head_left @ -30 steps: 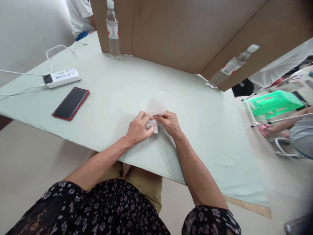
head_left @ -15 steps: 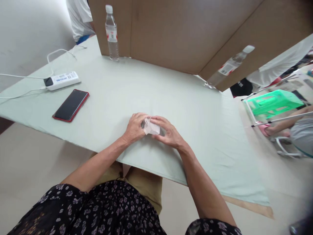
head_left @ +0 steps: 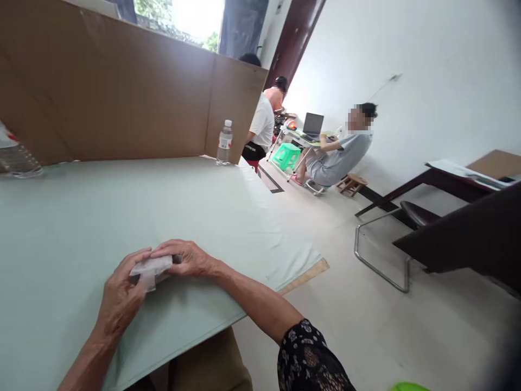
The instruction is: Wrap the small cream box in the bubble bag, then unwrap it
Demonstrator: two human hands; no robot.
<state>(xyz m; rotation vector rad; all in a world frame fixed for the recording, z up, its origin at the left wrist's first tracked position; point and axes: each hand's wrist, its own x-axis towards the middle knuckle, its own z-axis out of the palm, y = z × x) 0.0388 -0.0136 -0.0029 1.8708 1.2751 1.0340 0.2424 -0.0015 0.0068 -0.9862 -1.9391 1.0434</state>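
Between my two hands, just above the pale green tablecloth (head_left: pixel 195 212), is a small dark object partly covered by a crumpled whitish sheet (head_left: pixel 151 266). Whether the sheet is paper, tissue or thin plastic I cannot tell. My left hand (head_left: pixel 119 296) curls around its left end, with the thumb on the near side. From the right, my right hand (head_left: pixel 190 259) grips the other end, fingers over the far edge. A loose flap of the sheet hangs toward me between the thumbs. Most of the dark object is hidden by fingers and sheet.
A brown cardboard screen (head_left: pixel 138 108) stands along the table's back. One water bottle (head_left: pixel 224 145) is at its right end, another bottle (head_left: pixel 20 157) at the left. Beyond the table are a seated person (head_left: pixel 342 155), a green stool (head_left: pixel 286 156) and a metal-framed chair (head_left: pixel 407 255).
My view has swung right and up, showing more of the room; the phone and power strip have left the picture. Both hands still hold the sheet-covered object.
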